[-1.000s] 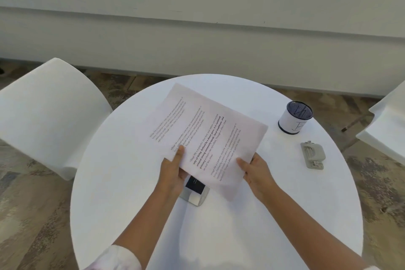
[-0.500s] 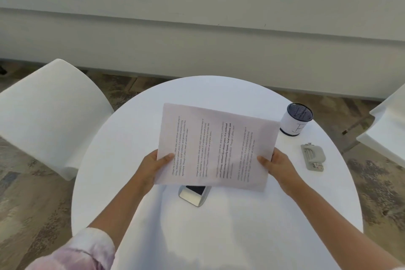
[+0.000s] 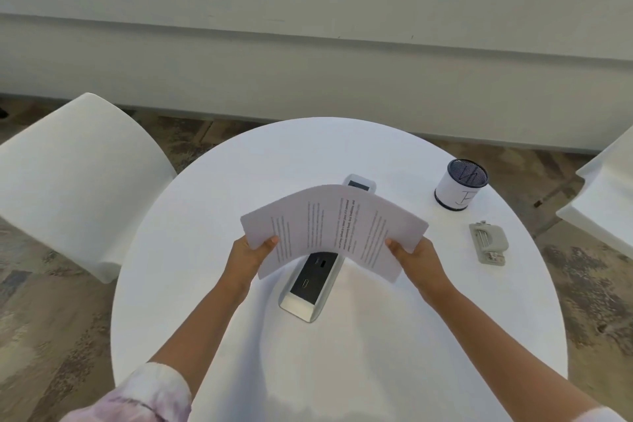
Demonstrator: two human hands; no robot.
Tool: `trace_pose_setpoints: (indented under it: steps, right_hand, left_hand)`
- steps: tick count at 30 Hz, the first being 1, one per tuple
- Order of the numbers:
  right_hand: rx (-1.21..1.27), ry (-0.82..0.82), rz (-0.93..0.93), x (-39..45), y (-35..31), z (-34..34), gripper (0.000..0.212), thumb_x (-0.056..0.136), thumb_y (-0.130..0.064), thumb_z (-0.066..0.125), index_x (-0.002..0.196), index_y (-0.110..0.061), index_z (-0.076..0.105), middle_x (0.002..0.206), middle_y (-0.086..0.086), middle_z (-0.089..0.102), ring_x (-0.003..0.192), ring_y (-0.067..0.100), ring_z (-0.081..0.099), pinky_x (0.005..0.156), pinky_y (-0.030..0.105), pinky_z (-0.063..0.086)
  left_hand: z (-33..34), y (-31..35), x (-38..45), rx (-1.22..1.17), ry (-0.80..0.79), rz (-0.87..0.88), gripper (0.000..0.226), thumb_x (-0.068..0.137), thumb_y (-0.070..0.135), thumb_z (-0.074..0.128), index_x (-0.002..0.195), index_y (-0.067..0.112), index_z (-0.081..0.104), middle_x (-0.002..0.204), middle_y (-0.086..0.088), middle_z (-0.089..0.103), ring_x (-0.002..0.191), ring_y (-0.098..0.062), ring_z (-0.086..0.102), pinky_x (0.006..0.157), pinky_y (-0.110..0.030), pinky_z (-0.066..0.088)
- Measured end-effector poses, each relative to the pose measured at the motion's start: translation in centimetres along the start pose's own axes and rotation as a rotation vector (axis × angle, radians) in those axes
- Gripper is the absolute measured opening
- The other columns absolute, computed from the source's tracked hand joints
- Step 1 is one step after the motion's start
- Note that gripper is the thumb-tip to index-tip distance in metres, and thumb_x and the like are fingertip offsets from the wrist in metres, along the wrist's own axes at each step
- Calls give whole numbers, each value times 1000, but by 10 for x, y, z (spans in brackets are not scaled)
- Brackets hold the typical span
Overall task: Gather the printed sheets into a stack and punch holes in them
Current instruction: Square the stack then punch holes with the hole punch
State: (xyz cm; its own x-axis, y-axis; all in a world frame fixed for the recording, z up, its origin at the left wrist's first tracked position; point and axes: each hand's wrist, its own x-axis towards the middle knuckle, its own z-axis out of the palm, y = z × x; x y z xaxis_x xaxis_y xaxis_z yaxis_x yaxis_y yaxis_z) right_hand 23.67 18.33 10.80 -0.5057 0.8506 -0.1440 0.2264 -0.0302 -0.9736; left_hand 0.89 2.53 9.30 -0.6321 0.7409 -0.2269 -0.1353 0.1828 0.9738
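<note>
Paper, light and floppy, the printed sheets [image 3: 337,228] arch between left hand [image 3: 248,255] and right hand [image 3: 416,259], each grip pinching a short edge; they likely need squaring before the hole punch [image 3: 489,242].

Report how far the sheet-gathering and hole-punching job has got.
Done: the printed sheets look gathered into one bundle, off the table. In hand: left hand and right hand grip its two ends, the middle arched upward. Left: punching. The hole punch sits untouched by the right edge, near the mesh cup.
</note>
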Motion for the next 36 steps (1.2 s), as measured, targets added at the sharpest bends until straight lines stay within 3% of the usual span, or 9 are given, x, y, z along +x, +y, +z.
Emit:
trace_pose_setpoints:
  steps: [3,9,15,19,24,27,30,32,36]
  right_hand:
    - [23,6,-9,3,-4,-1,16,92,-11,52,102,-22,56,92,-1,64,84,12,63,64,18,56]
    - [12,42,-6,9,-1,-3,23,91,-14,54,113,-23,53,107,1,64,103,25,62,89,45,52]
    - [-103,133,-25,5,8,-2,57,87,-14,60,138,-16,35,140,-5,41,128,11,41,101,29,37]
    - [-36,175,156,0,21,1,66,88,-12,60,143,-18,24,153,1,27,140,16,28,105,29,27]
    - [335,35,557,-3,30,9,66,88,-18,60,143,-8,24,152,12,26,137,27,33,114,41,27]
    - [602,-102,689,-1,31,12,57,88,-19,59,138,-5,36,146,18,34,126,30,46,106,40,39]
    - [678,-115,609,3,25,21,45,89,-8,54,133,-5,44,124,14,59,101,25,62,84,32,56]
    - [613,-38,524,7,19,26,45,91,6,45,134,-7,41,116,13,61,93,23,63,75,31,58]
    - [430,68,422,11,8,21,55,89,14,40,136,-15,37,118,14,60,100,27,60,89,39,50]
  left_hand:
    - [3,5,0,10,-3,19,30,69,37,59,98,34,55,95,-4,63,93,-25,59,79,-39,52]
    - [5,2,1,-28,44,18,24,74,35,61,98,30,57,93,-3,65,86,-25,62,71,-34,51]
    - [6,-8,2,-160,159,-78,10,90,14,57,96,22,60,94,-3,66,89,-26,61,80,-43,49]
    - [4,-14,-1,-303,200,-127,15,89,10,58,100,20,61,98,-4,66,90,-24,61,75,-37,51]
    - [13,-21,-9,-461,197,-158,36,88,7,57,122,17,54,110,0,65,99,-19,61,79,-34,54]
    - [23,-22,-16,-537,182,-161,39,88,5,55,126,16,53,113,1,65,101,-15,62,80,-30,55]
    - [32,-25,-21,-569,174,-197,41,87,6,57,127,15,53,117,-1,64,105,-19,60,87,-37,52]
    - [35,-28,-25,-585,169,-230,41,86,7,58,127,15,53,117,-2,64,106,-21,60,92,-42,48]
    - [37,-33,-30,-604,125,-236,47,78,11,66,124,15,54,116,-2,65,97,-16,64,77,-35,57]
